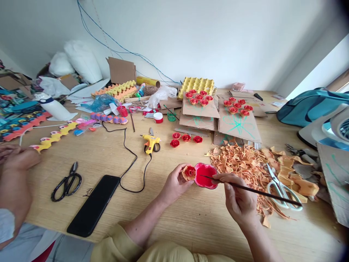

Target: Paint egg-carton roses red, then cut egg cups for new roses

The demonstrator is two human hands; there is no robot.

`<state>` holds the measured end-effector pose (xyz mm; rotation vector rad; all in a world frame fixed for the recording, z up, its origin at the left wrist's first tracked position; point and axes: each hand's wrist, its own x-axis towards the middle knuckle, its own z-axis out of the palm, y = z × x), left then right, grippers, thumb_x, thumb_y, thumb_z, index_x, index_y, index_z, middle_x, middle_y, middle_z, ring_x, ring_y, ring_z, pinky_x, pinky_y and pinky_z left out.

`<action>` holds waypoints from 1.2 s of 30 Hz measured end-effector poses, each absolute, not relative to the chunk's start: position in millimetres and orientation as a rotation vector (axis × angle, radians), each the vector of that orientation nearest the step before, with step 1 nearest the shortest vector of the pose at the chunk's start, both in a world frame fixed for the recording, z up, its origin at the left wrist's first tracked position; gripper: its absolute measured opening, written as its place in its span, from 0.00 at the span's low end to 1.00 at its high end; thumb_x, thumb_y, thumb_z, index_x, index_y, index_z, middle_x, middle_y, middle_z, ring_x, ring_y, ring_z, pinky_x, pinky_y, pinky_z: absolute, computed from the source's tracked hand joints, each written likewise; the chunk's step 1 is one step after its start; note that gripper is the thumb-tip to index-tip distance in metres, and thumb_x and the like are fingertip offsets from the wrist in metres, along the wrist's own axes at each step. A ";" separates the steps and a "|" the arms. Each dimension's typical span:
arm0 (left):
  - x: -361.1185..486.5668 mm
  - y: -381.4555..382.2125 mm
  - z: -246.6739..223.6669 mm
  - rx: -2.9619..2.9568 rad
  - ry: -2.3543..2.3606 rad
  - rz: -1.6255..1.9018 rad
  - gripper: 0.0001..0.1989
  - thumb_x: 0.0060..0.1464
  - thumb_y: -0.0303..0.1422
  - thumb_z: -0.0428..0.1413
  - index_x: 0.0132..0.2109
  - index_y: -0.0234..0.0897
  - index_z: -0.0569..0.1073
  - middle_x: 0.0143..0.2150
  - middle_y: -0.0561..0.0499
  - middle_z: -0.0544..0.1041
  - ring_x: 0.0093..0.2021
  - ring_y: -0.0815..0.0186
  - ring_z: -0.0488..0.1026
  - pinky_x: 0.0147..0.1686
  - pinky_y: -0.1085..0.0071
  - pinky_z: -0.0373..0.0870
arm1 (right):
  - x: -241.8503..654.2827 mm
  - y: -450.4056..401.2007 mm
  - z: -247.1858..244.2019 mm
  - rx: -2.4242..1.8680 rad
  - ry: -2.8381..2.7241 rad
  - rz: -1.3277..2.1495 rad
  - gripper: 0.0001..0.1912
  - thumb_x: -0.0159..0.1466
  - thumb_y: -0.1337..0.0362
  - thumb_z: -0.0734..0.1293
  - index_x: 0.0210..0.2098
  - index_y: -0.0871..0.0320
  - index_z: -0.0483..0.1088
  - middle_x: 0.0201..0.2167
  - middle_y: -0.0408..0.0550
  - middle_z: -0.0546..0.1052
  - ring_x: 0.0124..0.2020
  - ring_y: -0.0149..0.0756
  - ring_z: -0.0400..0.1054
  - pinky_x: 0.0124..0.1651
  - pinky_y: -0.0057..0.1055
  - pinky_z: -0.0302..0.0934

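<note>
My left hand [176, 183] is closed around a paper flower [189, 172], orange on its outer petals and red in the middle. Right beside the flower sits a scalloped dish of red paint [203, 182]. A long dark paintbrush [261, 190] is gripped in my right hand [238, 198], its tip over the red paint; whether it touches the paint I cannot tell. Beyond my hands lie several finished-looking red flowers [186, 137]. More red flowers [200, 96] stand on cardboard pieces [200, 110] farther back.
Orange carton scraps [240, 160] and white-handled scissors [283, 193] lie to the right. A yellow glue gun [151, 142], black scissors [68, 182] and a phone [94, 205] lie on the left. Another person's hands [20, 156] rest at the far left edge.
</note>
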<state>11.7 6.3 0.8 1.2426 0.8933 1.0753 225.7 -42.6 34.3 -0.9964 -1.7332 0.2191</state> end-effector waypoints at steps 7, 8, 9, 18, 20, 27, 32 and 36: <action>12.5 3.1 4.5 1.295 0.894 1.034 0.24 0.51 0.34 0.68 0.52 0.35 0.71 0.49 0.45 0.78 0.48 0.61 0.76 0.50 0.67 0.73 | 219.4 -45.9 33.3 -0.892 -1.724 0.347 0.12 0.71 0.74 0.59 0.51 0.56 0.67 0.46 0.55 0.79 0.51 0.41 0.75 0.50 0.40 0.72; 12.5 2.5 5.2 1.306 0.901 1.026 0.24 0.51 0.34 0.68 0.53 0.35 0.71 0.49 0.45 0.78 0.48 0.61 0.76 0.50 0.67 0.73 | 218.8 -45.8 34.2 -0.890 -1.732 0.343 0.12 0.71 0.75 0.59 0.51 0.56 0.67 0.46 0.55 0.79 0.51 0.40 0.75 0.50 0.40 0.72; 12.6 1.9 5.9 1.312 0.904 1.021 0.24 0.51 0.34 0.68 0.53 0.35 0.71 0.49 0.45 0.78 0.48 0.61 0.76 0.50 0.67 0.73 | 218.5 -45.6 34.8 -0.889 -1.740 0.337 0.13 0.71 0.75 0.59 0.51 0.56 0.67 0.46 0.55 0.79 0.51 0.39 0.75 0.50 0.39 0.72; 13.5 3.6 6.5 1.278 0.941 1.072 0.22 0.49 0.34 0.67 0.49 0.37 0.70 0.46 0.48 0.77 0.45 0.64 0.76 0.46 0.70 0.73 | 222.2 -50.6 31.5 -0.878 -1.803 0.345 0.12 0.71 0.74 0.59 0.50 0.55 0.68 0.45 0.56 0.80 0.47 0.41 0.76 0.44 0.38 0.73; 13.7 3.9 4.8 1.286 0.935 1.077 0.22 0.49 0.34 0.68 0.49 0.37 0.70 0.45 0.48 0.77 0.44 0.64 0.76 0.45 0.70 0.73 | 220.0 -51.0 35.3 -0.846 -1.812 0.322 0.13 0.71 0.74 0.58 0.51 0.56 0.67 0.46 0.56 0.80 0.47 0.40 0.76 0.44 0.37 0.73; 14.4 3.8 2.7 1.293 0.929 1.082 0.24 0.48 0.36 0.69 0.49 0.36 0.70 0.46 0.46 0.78 0.44 0.63 0.76 0.45 0.70 0.74 | 215.6 -48.9 40.6 -0.820 -1.972 0.298 0.15 0.68 0.76 0.60 0.51 0.56 0.68 0.46 0.55 0.80 0.46 0.39 0.77 0.45 0.34 0.72; 13.4 4.4 3.7 1.309 0.938 1.117 0.22 0.48 0.33 0.68 0.48 0.36 0.70 0.46 0.47 0.77 0.44 0.63 0.76 0.46 0.69 0.73 | 220.8 -50.2 34.6 -0.790 -2.024 0.274 0.17 0.68 0.76 0.60 0.53 0.57 0.67 0.49 0.57 0.79 0.48 0.40 0.76 0.49 0.38 0.71; 13.4 4.0 3.8 1.335 0.960 1.107 0.21 0.49 0.30 0.66 0.49 0.37 0.70 0.46 0.47 0.77 0.46 0.63 0.76 0.47 0.70 0.73 | 222.0 -49.7 39.6 -0.767 -2.063 0.246 0.16 0.68 0.74 0.60 0.53 0.56 0.67 0.49 0.57 0.79 0.48 0.41 0.76 0.49 0.39 0.72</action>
